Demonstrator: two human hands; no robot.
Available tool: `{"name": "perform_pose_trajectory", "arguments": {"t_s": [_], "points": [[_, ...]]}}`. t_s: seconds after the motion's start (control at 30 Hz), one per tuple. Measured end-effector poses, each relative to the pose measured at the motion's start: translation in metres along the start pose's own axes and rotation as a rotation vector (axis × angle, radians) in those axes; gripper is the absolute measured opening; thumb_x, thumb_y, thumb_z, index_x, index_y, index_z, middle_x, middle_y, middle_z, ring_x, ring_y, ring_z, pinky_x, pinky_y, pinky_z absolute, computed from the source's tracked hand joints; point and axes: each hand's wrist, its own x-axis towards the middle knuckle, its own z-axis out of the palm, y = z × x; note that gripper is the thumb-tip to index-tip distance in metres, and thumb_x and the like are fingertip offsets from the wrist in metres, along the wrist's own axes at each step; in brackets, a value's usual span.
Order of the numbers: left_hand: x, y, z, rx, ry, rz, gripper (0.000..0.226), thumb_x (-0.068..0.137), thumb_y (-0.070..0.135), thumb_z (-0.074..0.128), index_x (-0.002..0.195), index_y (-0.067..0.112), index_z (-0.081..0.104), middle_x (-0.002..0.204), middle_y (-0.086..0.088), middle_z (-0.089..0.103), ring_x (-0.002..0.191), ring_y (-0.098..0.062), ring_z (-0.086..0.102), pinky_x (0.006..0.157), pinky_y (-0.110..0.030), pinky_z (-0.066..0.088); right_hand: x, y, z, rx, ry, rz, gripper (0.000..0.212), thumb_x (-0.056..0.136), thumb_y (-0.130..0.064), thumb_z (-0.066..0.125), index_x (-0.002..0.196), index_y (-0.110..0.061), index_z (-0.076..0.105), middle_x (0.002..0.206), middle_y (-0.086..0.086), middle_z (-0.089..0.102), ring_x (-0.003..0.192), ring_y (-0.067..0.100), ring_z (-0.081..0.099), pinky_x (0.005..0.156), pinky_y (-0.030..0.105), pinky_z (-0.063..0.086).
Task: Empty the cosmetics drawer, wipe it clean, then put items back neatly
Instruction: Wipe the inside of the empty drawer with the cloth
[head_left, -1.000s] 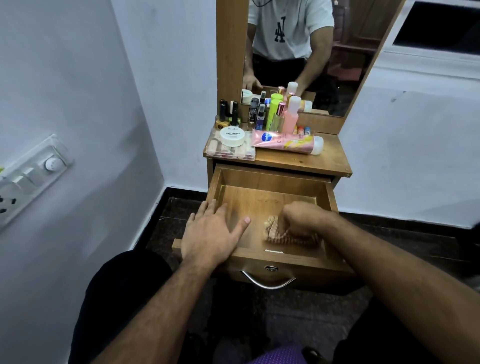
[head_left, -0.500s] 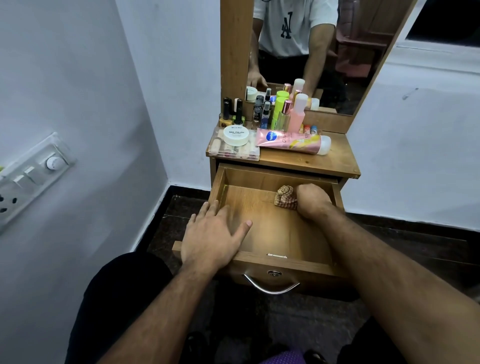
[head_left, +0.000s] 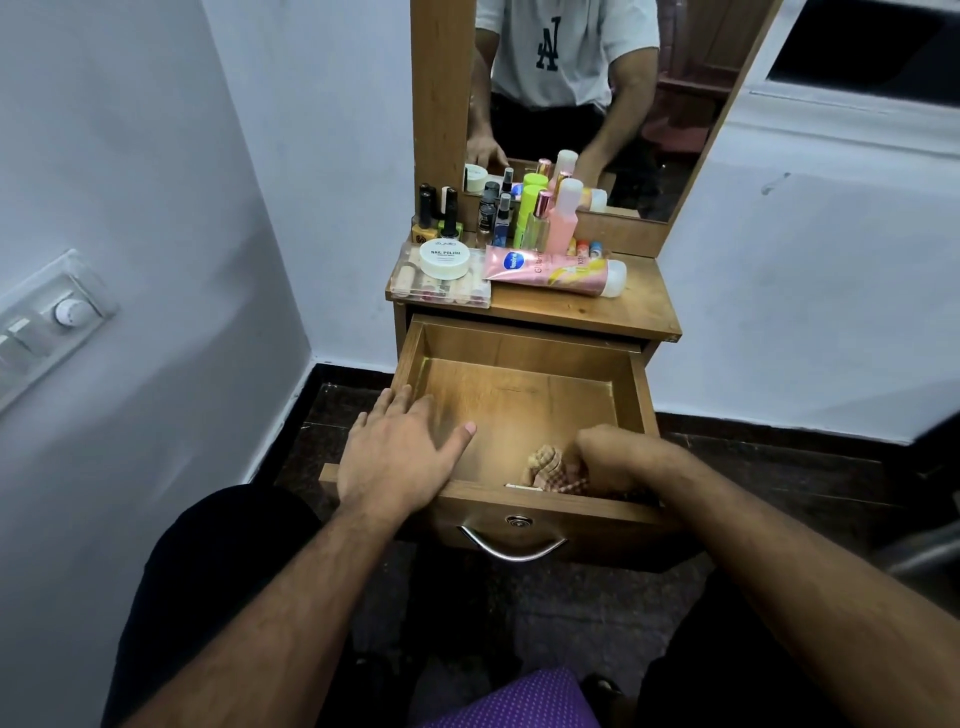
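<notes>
**Drawer pulled out, cloth at its front right corner**

Drawer (head_left: 519, 395) stands pulled out at the centre of the frame, its wooden floor bare apart from a cloth. Left hand (head_left: 397, 457) lies flat on the drawer's near left corner, fingers (head_left: 410, 402) straight and spread, thumb reaching inward over the drawer floor; it holds nothing. Right hand (head_left: 618, 460) sits inside the drawer at lower right of centre, fingers curled down and gripping a checked cloth (head_left: 545, 465). The cloth is bunched against the inner face of the drawer front, just left of the right hand, and touches the drawer floor. A curved metal handle (head_left: 511, 545) and a round lock are fixed on the drawer front below.

Cosmetics are grouped on the desk (head_left: 597, 312) above the drawer, in the upper centre of the frame. A clear case (head_left: 441, 288) lies at the desk's left front edge with a white round tub (head_left: 444, 257) marked "NAIL POLISH" resting on top. A pink tube (head_left: 550, 270) lies on its side just right of the tub, white cap pointing right. Upright behind these stand nail polish bottles (head_left: 439, 218), small dark spray bottles, a green bottle (head_left: 527, 215) and a pink bottle (head_left: 565, 215). A mirror (head_left: 597, 104) rises behind the desk. A switch panel (head_left: 47, 322) is mounted on the wall at the left edge of the frame.
</notes>
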Motion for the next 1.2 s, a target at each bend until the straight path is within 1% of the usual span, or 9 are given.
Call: {"name": "perform_pose_trajectory", "arguments": {"t_s": [0.13, 0.27, 0.4, 0.5, 0.67, 0.8, 0.93, 1.03, 1.2], "points": [[0.0, -0.001, 0.0, 0.005, -0.002, -0.002, 0.081, 0.09, 0.076, 0.024, 0.152, 0.024, 0.035, 0.163, -0.002, 0.023, 0.151, -0.018, 0.014, 0.121, -0.042, 0.017, 0.002, -0.017, 0.002, -0.057, 0.017, 0.006, 0.016, 0.094, -0.01, 0.053, 0.089, -0.019, 0.065, 0.106, 0.006, 0.068, 0.095, 0.023, 0.062, 0.085, 0.035, 0.052], [-0.001, 0.0, 0.001, 0.021, -0.005, 0.0, 0.083, 0.09, 0.077, 0.022, 0.152, 0.024, 0.035, 0.163, -0.002, 0.024, 0.151, -0.019, 0.015, 0.121, -0.043, 0.017, 0.011, -0.014, -0.01, -0.104, 0.14, 0.073, 0.017, 0.099, -0.019, 0.053, 0.107, -0.012, 0.067, 0.102, 0.006, 0.065, 0.088, 0.019, 0.061, 0.079, 0.03, 0.051], [0.0, -0.001, 0.001, 0.021, -0.004, -0.002, 0.083, 0.089, 0.078, 0.022, 0.152, 0.025, 0.033, 0.163, -0.001, 0.023, 0.151, -0.018, 0.015, 0.121, -0.042, 0.015, 0.02, -0.009, -0.026, -0.219, 0.321, 0.129, 0.021, 0.1, -0.015, 0.053, 0.116, -0.009, 0.065, 0.116, 0.009, 0.067, 0.105, 0.024, 0.066, 0.085, 0.033, 0.053], [-0.001, -0.001, 0.001, 0.016, 0.003, -0.003, 0.082, 0.089, 0.077, 0.023, 0.152, 0.025, 0.034, 0.163, -0.001, 0.023, 0.151, -0.018, 0.015, 0.121, -0.042, 0.016, 0.019, -0.008, -0.026, -0.186, 0.268, 0.139, 0.024, 0.098, -0.017, 0.056, 0.119, -0.007, 0.063, 0.118, 0.011, 0.066, 0.109, 0.025, 0.065, 0.088, 0.033, 0.054], [0.0, -0.001, 0.0, 0.005, 0.01, -0.007, 0.083, 0.089, 0.077, 0.024, 0.152, 0.025, 0.035, 0.162, -0.001, 0.025, 0.151, -0.018, 0.016, 0.121, -0.043, 0.019, 0.011, -0.001, -0.009, -0.16, 0.049, 0.126, 0.035, 0.089, -0.018, 0.069, 0.122, -0.009, 0.061, 0.118, 0.009, 0.065, 0.105, 0.023, 0.062, 0.09, 0.032, 0.051], [-0.001, 0.0, 0.0, 0.005, 0.005, -0.009, 0.082, 0.089, 0.077, 0.023, 0.151, 0.025, 0.036, 0.162, -0.001, 0.025, 0.151, -0.018, 0.016, 0.121, -0.043, 0.02, 0.006, -0.007, 0.0, -0.121, 0.051, 0.094, 0.018, 0.094, -0.021, 0.062, 0.107, -0.011, 0.068, 0.107, 0.006, 0.068, 0.088, 0.019, 0.058, 0.08, 0.03, 0.049], [0.0, 0.0, -0.001, 0.007, 0.006, -0.012, 0.083, 0.089, 0.078, 0.022, 0.151, 0.025, 0.036, 0.162, -0.001, 0.026, 0.151, -0.019, 0.017, 0.121, -0.043, 0.02, 0.001, -0.016, -0.003, 0.067, -0.02, 0.013, 0.02, 0.093, -0.015, 0.056, 0.101, -0.009, 0.074, 0.105, 0.006, 0.072, 0.101, 0.024, 0.065, 0.092, 0.04, 0.054], [-0.001, 0.001, -0.001, 0.013, 0.001, -0.01, 0.083, 0.089, 0.078, 0.021, 0.152, 0.025, 0.035, 0.162, -0.002, 0.024, 0.151, -0.019, 0.017, 0.121, -0.042, 0.019, 0.001, -0.027, -0.007, 0.134, -0.056, -0.063, 0.022, 0.093, -0.008, 0.056, 0.105, -0.009, 0.075, 0.113, 0.004, 0.072, 0.104, 0.02, 0.064, 0.094, 0.036, 0.052], [-0.001, 0.001, 0.0, 0.011, 0.003, -0.004, 0.079, 0.091, 0.075, 0.021, 0.152, 0.025, 0.035, 0.162, -0.002, 0.025, 0.151, -0.019, 0.017, 0.121, -0.043, 0.018, 0.022, -0.053, -0.001, 0.208, 0.013, -0.15, 0.023, 0.09, -0.007, 0.059, 0.096, -0.019, 0.078, 0.104, -0.004, 0.074, 0.1, 0.016, 0.065, 0.091, 0.035, 0.055]]}}
